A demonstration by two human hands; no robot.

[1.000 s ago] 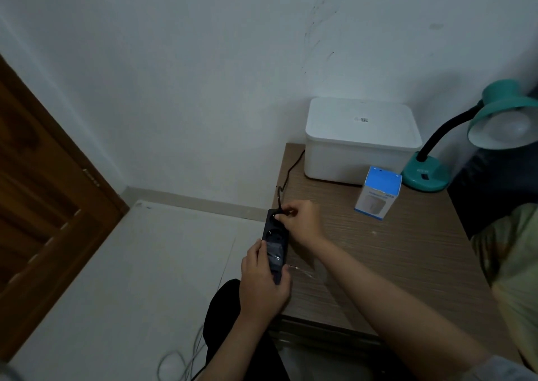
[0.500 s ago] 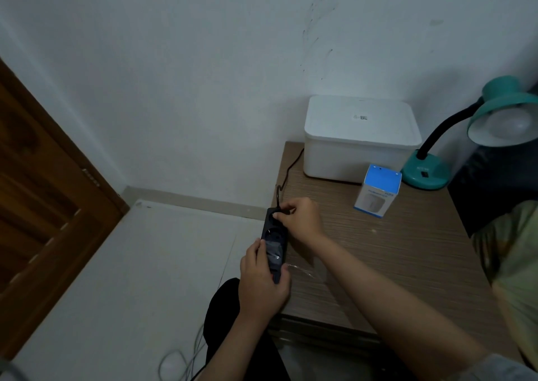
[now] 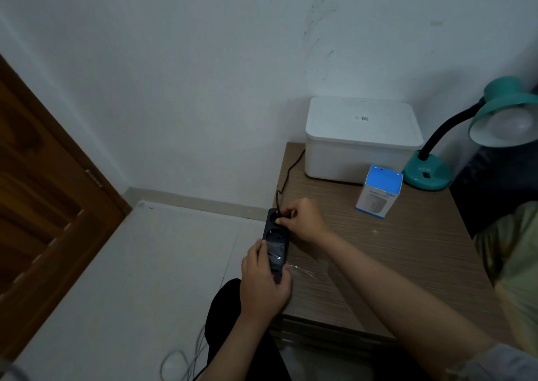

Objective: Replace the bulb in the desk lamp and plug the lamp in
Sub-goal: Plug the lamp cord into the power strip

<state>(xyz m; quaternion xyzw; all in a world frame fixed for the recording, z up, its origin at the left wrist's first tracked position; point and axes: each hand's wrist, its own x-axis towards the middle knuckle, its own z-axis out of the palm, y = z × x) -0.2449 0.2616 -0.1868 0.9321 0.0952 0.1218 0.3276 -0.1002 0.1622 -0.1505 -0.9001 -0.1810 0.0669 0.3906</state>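
Little has moved since the earlier frames: both hands sit at the strip as before, and the right fingers have only worked a touch closer onto the far socket, so the plugging-in reads as under way rather than done.

Far left stands a brown wooden door (image 3: 43, 220), then the pale floor (image 3: 139, 278) with a loop of light cable (image 3: 174, 363) near the bottom edge. Next comes the left hand (image 3: 263, 284), its grip wrapped around the near end of the dark power strip (image 3: 276, 242), steadying it at the left edge of the worktop (image 3: 393, 264). At the strip's far end, the right hand (image 3: 305, 220) has its grip pinched on the plug (image 3: 283, 216), pressing it at the end socket; whether the pins are fully home cannot be told, since the fingers cover it. The black cord (image 3: 291, 166) runs from there back along the worktop and behind the white lidded box (image 3: 361, 141). Right of that stands a small blue-and-white carton (image 3: 380, 191), likely the bulb's packaging. Furthest right is the teal desk lamp (image 3: 426, 173), upright, with a white bulb (image 3: 506, 124) seated in its shade and unlit. Judging by that, the bulb swap looks finished and only a firm seating of the plug remains.
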